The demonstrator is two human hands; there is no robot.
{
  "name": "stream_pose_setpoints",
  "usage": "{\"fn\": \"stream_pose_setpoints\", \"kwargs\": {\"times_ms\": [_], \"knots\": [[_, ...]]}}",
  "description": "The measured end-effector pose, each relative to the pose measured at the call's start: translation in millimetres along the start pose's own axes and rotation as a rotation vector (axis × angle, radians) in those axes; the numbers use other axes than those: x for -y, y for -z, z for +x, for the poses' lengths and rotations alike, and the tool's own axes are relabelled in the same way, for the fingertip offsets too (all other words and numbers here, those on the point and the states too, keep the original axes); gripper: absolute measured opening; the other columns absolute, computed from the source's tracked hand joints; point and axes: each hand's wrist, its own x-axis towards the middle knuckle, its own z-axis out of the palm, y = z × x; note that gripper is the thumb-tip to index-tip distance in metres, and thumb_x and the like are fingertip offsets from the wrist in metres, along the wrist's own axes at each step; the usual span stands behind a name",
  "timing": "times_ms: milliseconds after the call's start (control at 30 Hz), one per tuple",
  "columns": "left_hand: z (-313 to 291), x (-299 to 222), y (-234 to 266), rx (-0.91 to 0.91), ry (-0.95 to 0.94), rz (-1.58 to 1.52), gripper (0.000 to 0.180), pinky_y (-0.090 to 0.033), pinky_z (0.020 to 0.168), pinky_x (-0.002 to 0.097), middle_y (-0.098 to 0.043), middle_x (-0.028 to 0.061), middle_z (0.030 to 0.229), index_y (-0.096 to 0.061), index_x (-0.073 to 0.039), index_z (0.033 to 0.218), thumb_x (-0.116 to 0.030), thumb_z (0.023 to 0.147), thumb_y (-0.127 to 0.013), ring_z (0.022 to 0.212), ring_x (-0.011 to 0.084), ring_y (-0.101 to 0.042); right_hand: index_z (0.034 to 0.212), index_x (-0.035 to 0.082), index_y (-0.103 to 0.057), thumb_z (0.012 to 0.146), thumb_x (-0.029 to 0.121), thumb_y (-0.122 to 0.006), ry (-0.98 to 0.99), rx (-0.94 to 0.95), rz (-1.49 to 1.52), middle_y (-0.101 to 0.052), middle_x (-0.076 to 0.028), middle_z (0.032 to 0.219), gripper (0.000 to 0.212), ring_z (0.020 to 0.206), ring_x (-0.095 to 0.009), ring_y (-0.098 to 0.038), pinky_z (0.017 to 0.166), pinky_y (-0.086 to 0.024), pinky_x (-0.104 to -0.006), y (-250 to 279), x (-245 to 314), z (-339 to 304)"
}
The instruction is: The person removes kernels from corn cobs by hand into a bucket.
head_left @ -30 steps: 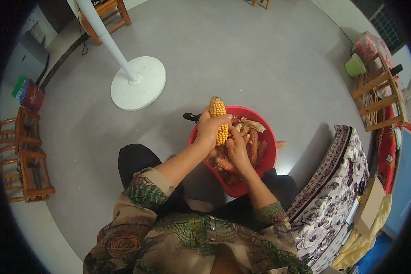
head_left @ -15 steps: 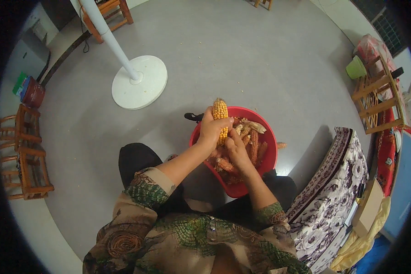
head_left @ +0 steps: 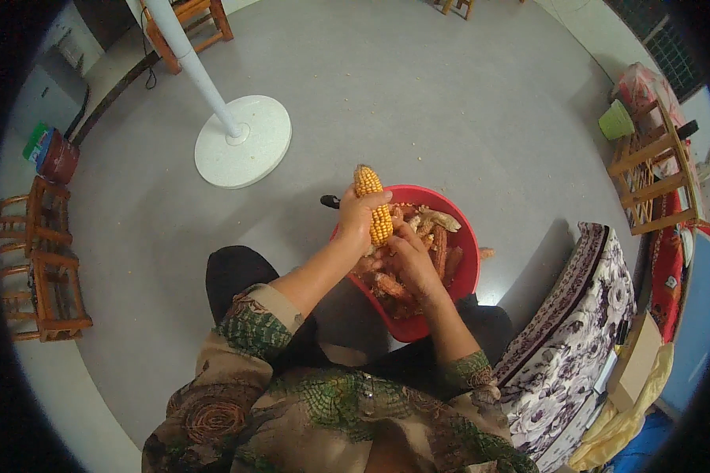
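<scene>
My left hand (head_left: 356, 217) is wrapped round a yellow ear of corn (head_left: 367, 182), thumb across its front. The ear leans a little to the left, its dry tip pointing away from me. At its lower end, the fingers of my right hand (head_left: 412, 256) are curled in and press on the kernels; the fingertips are partly hidden. Both hands are over a red basin (head_left: 472, 272) between my legs. Inside lie several reddish bare cobs (head_left: 439, 251), a pale cob or husk piece (head_left: 442, 219) and loose bits.
Another cob (head_left: 487, 253) lies on the floor beside the basin. Ahead to the left stands a white pole on a round base (head_left: 244, 142). Wooden chairs (head_left: 59, 296) line the left side. A flowered cloth (head_left: 572, 307) hangs close on my right, with a wooden rack (head_left: 655, 169) beyond.
The ear of corn has tipped and shifted slightly left with my left hand, whose thumb lies higher on it. My right hand stays at the lower end, with its fingers moved a little.
</scene>
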Motion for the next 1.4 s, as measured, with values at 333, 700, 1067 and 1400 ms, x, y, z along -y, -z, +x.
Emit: {"fn": "stream_pose_setpoints", "kwargs": {"times_ms": [333, 700, 1067, 1400], "knots": [[-12, 8, -5, 0.063, -0.140, 0.186, 0.031, -0.050, 0.056, 0.0298, -0.055, 0.0077, 0.079, -0.044, -0.002, 0.095, 0.003, 0.071, -0.064, 0.064, 0.0171, -0.057, 0.135, 0.000, -0.028, 0.084, 0.006, -0.037, 0.385, -0.066, -0.754, -0.050, -0.013, 0.113, 0.052, 0.099, -0.020, -0.049, 0.084, -0.042, -0.0280, 13, -31, 12], [-3, -1, -2, -0.022, -0.055, -0.010, 0.025, -0.054, 0.053, 0.0325, -0.053, 0.0084, 0.075, -0.045, -0.003, 0.093, 0.005, 0.075, -0.061, 0.062, 0.0204, -0.058, 0.119, -0.001, -0.042, 0.082, 0.003, -0.035, -0.009, 0.006, 0.133, -0.054, -0.009, 0.091, 0.038, 0.067, -0.016, -0.053, 0.063, -0.049, -0.0290, 2, -2, 6], [-16, 7, -11, 0.083, -0.202, 0.093, 0.035, -0.047, 0.046, 0.0283, -0.053, 0.0074, 0.074, -0.040, -0.005, 0.098, 0.004, 0.072, -0.063, 0.053, 0.0171, -0.056, 0.110, 0.002, -0.049, 0.083, 0.004, -0.032, 0.044, -0.064, -0.175, -0.055, -0.009, 0.089, 0.032, 0.069, -0.015, -0.056, 0.062, -0.049, -0.0269, 5, -11, 4], [-18, -1, -13, 0.030, -0.180, 0.068, 0.038, -0.048, 0.046, 0.0288, -0.053, 0.0074, 0.072, -0.041, -0.004, 0.101, 0.003, 0.071, -0.064, 0.053, 0.0174, -0.056, 0.108, -0.001, -0.047, 0.083, 0.006, -0.034, -0.035, -0.016, 0.191, -0.053, -0.008, 0.085, 0.030, 0.069, -0.015, -0.052, 0.062, -0.048, -0.0290, 1, -3, 8]]}}
